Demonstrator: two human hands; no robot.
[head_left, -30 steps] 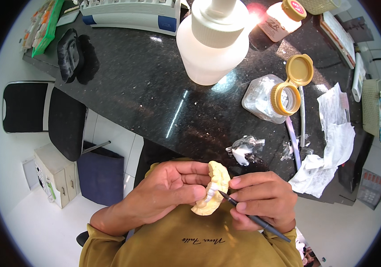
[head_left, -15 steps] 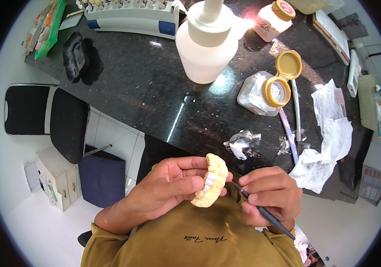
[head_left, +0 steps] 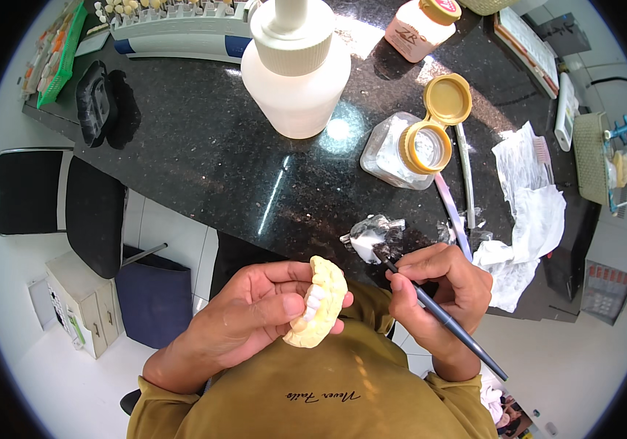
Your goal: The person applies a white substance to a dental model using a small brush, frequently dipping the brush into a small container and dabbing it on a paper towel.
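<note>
My left hand (head_left: pixel 266 311) is closed round a pale yellow dental model (head_left: pixel 321 311), a curved arch with several white teeth along the side by my thumb. In my right hand (head_left: pixel 441 293) is a slim dark brush (head_left: pixel 449 322), pinched near its front like a pen. Its tip reaches a small heap of white paste (head_left: pixel 367 240) on a crumpled clear film at the counter's near edge. Just beyond stands a clear jar (head_left: pixel 398 157) of white powder, its gold flip lid open.
On the dark stone counter (head_left: pixel 189 146) stand a large white pump bottle (head_left: pixel 295 80), a gold-lidded jar (head_left: pixel 422 33) and a rack of tooth-shade samples (head_left: pixel 182 36). To the right lie a lilac stick (head_left: pixel 452 216) and crumpled white tissue (head_left: pixel 526 190). A black chair (head_left: pixel 94 212) stands left.
The brush has moved from beside the dental model up to the white paste. My left hand still holds the model. The whole view has shifted, so things sit further left.
</note>
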